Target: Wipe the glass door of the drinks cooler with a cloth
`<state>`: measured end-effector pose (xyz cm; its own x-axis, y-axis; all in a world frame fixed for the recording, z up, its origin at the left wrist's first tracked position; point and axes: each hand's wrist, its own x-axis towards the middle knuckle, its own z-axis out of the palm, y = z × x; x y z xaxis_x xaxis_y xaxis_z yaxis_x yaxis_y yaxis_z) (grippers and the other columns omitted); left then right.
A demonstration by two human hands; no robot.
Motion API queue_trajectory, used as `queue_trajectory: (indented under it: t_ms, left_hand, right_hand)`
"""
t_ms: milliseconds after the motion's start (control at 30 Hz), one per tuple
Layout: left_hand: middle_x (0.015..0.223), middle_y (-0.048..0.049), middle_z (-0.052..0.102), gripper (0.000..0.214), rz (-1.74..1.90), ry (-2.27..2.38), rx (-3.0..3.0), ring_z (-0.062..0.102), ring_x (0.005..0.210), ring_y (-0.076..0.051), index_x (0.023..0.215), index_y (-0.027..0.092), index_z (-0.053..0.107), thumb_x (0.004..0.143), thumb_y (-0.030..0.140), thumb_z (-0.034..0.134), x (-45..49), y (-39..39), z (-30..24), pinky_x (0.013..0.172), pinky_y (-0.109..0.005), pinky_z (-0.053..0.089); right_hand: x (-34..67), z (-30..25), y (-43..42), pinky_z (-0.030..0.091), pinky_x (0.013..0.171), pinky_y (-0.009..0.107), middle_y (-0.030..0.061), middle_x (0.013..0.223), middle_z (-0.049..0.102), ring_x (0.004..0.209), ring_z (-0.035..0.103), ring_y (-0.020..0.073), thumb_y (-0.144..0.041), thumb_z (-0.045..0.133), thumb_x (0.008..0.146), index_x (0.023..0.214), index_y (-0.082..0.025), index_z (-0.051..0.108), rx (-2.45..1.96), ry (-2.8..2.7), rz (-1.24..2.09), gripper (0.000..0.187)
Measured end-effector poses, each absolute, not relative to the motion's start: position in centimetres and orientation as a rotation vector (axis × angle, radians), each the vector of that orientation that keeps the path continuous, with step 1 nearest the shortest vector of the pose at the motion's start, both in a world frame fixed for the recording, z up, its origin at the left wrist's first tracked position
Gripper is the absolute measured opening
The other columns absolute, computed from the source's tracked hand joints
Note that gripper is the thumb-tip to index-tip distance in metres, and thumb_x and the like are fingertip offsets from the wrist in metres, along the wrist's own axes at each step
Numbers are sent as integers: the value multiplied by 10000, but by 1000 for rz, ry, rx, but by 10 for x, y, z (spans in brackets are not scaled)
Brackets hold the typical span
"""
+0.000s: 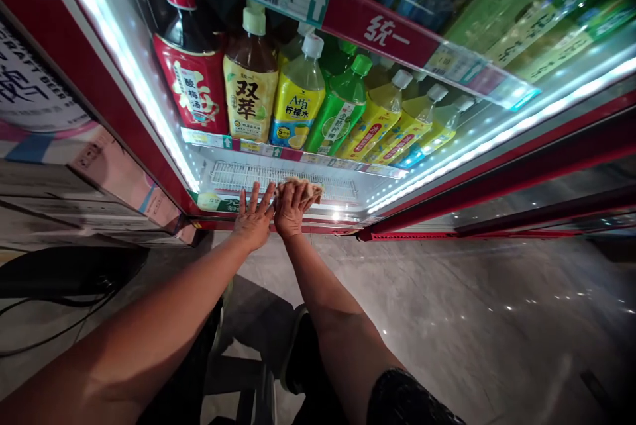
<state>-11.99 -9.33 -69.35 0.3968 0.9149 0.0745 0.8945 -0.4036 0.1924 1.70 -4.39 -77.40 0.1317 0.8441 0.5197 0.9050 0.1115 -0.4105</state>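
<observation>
My right hand (293, 211) is closed on a light brown cloth (301, 187) at the front of the lit fridge's bottom level. Beside it, my left hand (256, 216) lies with its fingers spread and nothing in them, close to the front lip of the fridge (228, 216). Behind both hands runs a white wire rack (238, 175), its middle partly hidden by the cloth and fingers. Whether the left fingertips press on the lip or hover over it, I cannot tell.
Above the rack a shelf holds a row of drink bottles (298, 104). A higher shelf edge (387, 34) bears price tags. Stacked cartons (109, 167) stand at the left. The red-framed door (497, 187) extends to the right. A black object with a cable (69, 273) is at lower left.
</observation>
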Motion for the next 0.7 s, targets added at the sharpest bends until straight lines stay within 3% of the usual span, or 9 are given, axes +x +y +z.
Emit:
queue_trajectory:
  t_ms: [100,167,367,433,567,700]
  left_hand:
    - [1700,-41,38,741,273,1629,2593,-184,1540,-308,1548,210,419,829,119,573,-130,-94,-694,1209,-643,-158]
    - [1698,-33,52,793,275,1614,2619,-151,1554,-279,1592,210,319,836,100,532,-137,-94,-694,1199,-640,-185]
    - [1698,-18,47,813,265,1604,2625,-120,1566,-250,1618,204,231,854,111,493,-145,-94,-689,1205,-622,-191]
    - [1700,-31,36,805,258,1592,2627,-116,1569,-269,1616,193,236,864,155,520,-145,-97,-683,1220,-631,-147]
    - [1704,-49,29,785,227,1553,2623,-75,1576,-298,1599,172,286,864,192,562,-146,-103,-668,1248,-624,-38]
    - [1685,-81,207,683,383,1577,2605,117,1561,-313,1548,193,404,884,208,564,-148,-105,-658,1259,-549,132]
  right_hand:
    - [43,-774,-51,128,1113,811,207,1475,539,1510,261,422,-264,500,977,1343,-209,655,-1672,-1995,-75,401]
    - [66,-773,-50,113,1110,815,195,1429,585,1484,323,402,-251,522,967,1280,-242,695,-1676,-2014,-121,358]
    - [69,-787,-44,132,1063,855,317,1488,459,1530,171,434,-318,522,951,1249,-95,666,-1747,-1710,-321,399]
    - [56,-796,-46,151,1047,864,313,1494,455,1523,188,450,-307,501,954,1268,-103,664,-1747,-1751,-283,408]
    - [54,-802,-55,195,1119,784,149,1407,621,1436,413,390,-160,475,928,1311,-308,685,-1575,-2205,-175,461]
    - [78,-776,-53,193,1223,620,24,1365,680,1359,535,267,-124,447,955,1394,-443,584,-1344,-2491,-202,559]
